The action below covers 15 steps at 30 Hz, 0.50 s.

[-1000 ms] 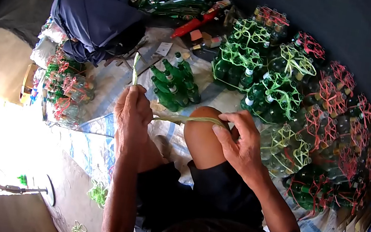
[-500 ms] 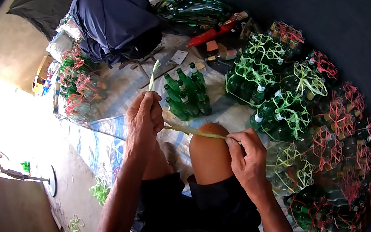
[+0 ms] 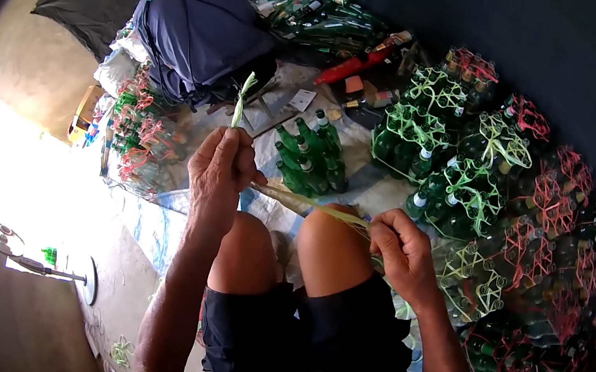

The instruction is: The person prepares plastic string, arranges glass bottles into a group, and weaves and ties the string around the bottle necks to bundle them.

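A pale green plastic strip [image 3: 303, 201] stretches between my two hands, just above my knees. My left hand [image 3: 221, 160] is closed round it, and a knotted end sticks up above the thumb. Pinched fingers of my right hand [image 3: 402, 252] hold the other part, where the strip spreads into thin strands. Beyond my knees, a small group of green bottles [image 3: 307, 157] stands upright on the floor sheet, touched by neither hand.
Bottle bundles with green ties [image 3: 473, 189] and red ties [image 3: 545, 186] stand at the right. Another person [image 3: 199, 21] bends over at the upper left, near a heap of green bottles [image 3: 327, 20]. A fan [image 3: 44, 267] stands at the lower left.
My left hand has moved left and a little up relative to my knees, and my hands are farther apart. My left knee now shows more fully. The view has shifted slightly.
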Motion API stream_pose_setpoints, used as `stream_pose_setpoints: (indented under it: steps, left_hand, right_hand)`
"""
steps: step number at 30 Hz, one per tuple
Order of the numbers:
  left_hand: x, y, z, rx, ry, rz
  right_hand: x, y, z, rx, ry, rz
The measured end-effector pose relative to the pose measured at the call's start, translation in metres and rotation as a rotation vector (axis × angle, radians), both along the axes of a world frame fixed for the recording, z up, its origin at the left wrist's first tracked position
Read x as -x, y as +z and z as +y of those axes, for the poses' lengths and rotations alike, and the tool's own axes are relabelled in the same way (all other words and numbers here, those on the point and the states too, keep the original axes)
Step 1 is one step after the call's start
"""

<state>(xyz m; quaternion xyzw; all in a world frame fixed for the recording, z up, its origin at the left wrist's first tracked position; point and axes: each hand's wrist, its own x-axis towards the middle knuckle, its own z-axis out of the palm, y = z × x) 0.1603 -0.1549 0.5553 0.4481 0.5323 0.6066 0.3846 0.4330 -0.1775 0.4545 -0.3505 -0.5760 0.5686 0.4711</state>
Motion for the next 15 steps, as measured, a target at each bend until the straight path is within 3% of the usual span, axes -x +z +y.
stream_pose_setpoints:
  steps: [2,5,9,10,15]
  left_hand:
    - [0.001,0.002,-0.001,-0.015,-0.006,-0.028]
    - [0.011,-0.004,0.002,0.005,-0.046,-0.066]
    - [0.02,-0.019,0.015,0.136,-0.007,-0.081]
    - [0.031,-0.028,0.02,0.119,-0.071,-0.114]
    - [0.067,-0.062,0.041,0.214,-0.149,-0.132]
  right_hand:
    - [0.0,-0.001,-0.001,0.009,0.024,0.078]
    - [-0.007,0.015,-0.004,0.386,0.116,0.25]
    - [-0.008,0.015,0.004,0.391,0.103,0.109]
    - [-0.006,0.012,0.007,0.271,0.099,0.04]
    - [0.005,0.011,0.028,0.133,0.026,-0.136]
